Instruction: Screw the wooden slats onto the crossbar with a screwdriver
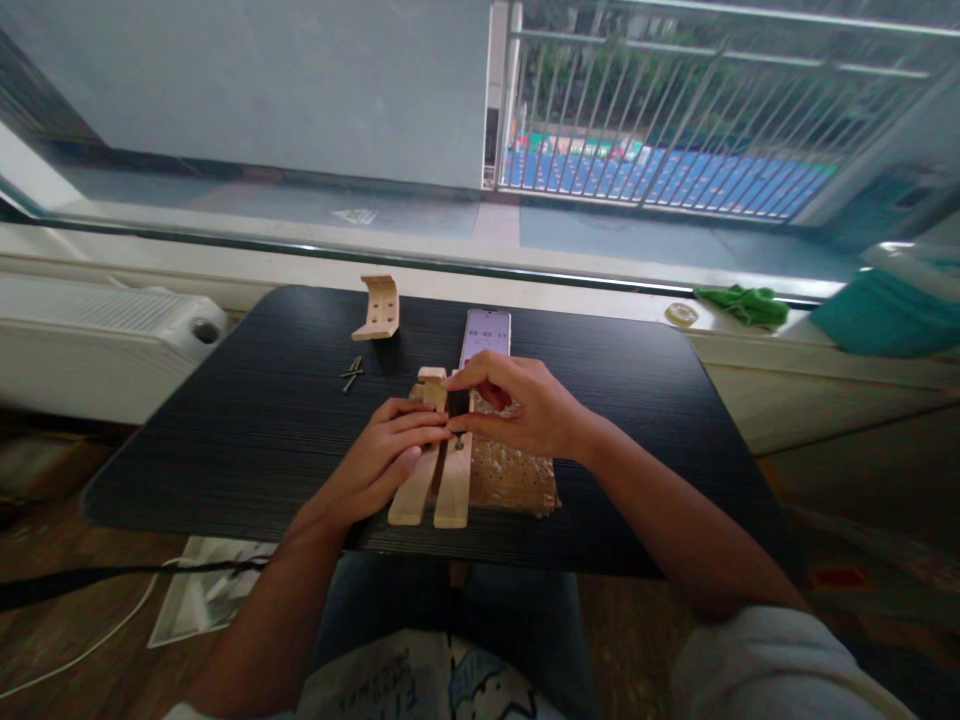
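Observation:
My left hand [386, 448] lies with its fingers stretched out across the left of two pale wooden pieces [409, 500], pressing on it from above. My right hand [517, 405] is closed, thumb and fingertips pinching the two ends of a small black block [458, 403] over the right wooden piece [452, 495]. A small metal screw or bolt head [459, 441] shows on that piece, just below the block. Both wooden pieces lie side by side, partly on a brown board [517, 475] that looks wrapped in bubble wrap.
A curved wooden piece with holes [381, 308] stands at the black table's [285, 400] back left, with several screws [352, 374] nearby. Behind my right hand lies a phone [487, 335]. A tape roll [681, 314] and green cloth [742, 305] rest on the windowsill.

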The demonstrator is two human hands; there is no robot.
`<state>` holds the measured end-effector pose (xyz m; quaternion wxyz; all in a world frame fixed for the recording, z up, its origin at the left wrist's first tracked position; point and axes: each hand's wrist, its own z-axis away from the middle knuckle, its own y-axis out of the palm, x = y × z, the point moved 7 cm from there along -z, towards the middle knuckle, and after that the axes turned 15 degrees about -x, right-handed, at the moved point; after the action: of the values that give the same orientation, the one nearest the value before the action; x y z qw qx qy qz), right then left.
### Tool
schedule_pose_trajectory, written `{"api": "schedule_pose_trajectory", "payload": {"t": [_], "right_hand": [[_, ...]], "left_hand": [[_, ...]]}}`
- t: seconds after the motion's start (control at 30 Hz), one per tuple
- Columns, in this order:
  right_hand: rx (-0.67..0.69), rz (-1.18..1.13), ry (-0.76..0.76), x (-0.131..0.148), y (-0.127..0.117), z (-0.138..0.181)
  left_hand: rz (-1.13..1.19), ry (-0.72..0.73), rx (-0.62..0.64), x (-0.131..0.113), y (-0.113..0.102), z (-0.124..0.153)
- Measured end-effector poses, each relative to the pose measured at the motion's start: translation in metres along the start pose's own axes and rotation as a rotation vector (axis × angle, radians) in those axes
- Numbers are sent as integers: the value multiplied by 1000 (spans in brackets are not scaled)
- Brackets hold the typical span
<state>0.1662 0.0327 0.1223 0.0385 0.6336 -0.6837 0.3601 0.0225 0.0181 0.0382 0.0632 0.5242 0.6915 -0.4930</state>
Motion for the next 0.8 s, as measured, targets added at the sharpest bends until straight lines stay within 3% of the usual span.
{"api": "schedule_pose_trajectory", "payload": {"t": [0.47, 0.8], "right_hand": [[-84, 107, -50, 0, -1, 1], [-61, 82, -113, 2, 0, 1]], "left_hand": [[-9, -15, 14, 1, 0, 2], [-13, -38, 17, 2, 1, 0]]}}
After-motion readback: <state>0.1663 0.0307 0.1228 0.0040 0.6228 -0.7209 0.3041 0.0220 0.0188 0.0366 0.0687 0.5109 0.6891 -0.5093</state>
